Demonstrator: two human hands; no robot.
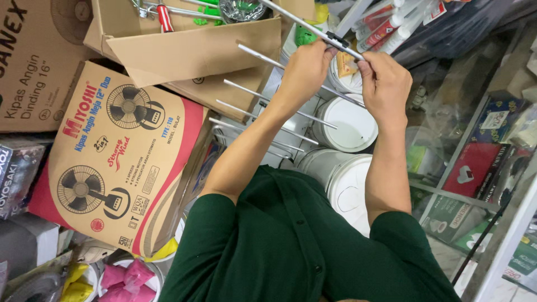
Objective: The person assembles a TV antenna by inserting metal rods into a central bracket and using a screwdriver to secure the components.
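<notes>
Antenna rod [313,29] — between 2 hands (gripped)

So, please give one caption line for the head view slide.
Left hand and right hand grip a silver metal rod antenna above white plastic buckets.

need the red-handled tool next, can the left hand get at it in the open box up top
Probably yes: the red-handled tool lies uncovered in the open cardboard box, but the left hand is gripping the antenna boom and must let go.

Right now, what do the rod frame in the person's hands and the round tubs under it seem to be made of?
The rod frame looks like bare metal, perhaps aluminium: thin, silvery, shiny rods. Both the left hand and right hand grip it. The tubs seem to be white plastic: smooth, matt lids.
</notes>
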